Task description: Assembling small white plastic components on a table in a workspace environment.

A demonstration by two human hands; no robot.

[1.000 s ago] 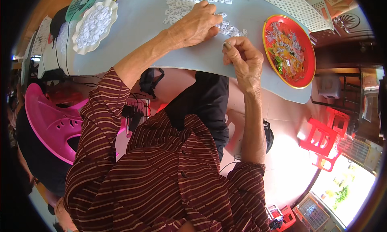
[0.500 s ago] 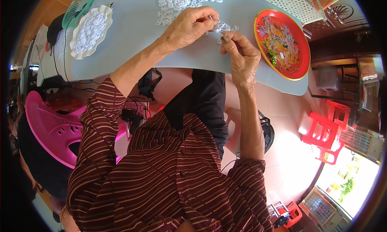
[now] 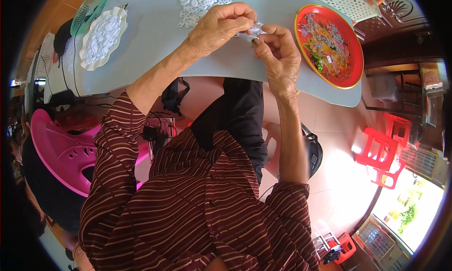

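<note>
I judge I'm working a small white plastic piece [image 3: 255, 31] two-handed over the pale grey counter [image 3: 150, 49]; the next move likely calls for steady control. Leftmost, the fingers of my left hand [image 3: 218, 29] look pinched on it. Rightward, the fingers of my right hand [image 3: 281, 59] curl close, slightly parted; whether they grip it, I can't tell.

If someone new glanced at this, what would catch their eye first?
Probably the red, gold-rimmed tray on the table, right of the right hand. Next, the pink chair at lower left, and the scalloped dish heaped with small white pieces on the table's left side.
</note>
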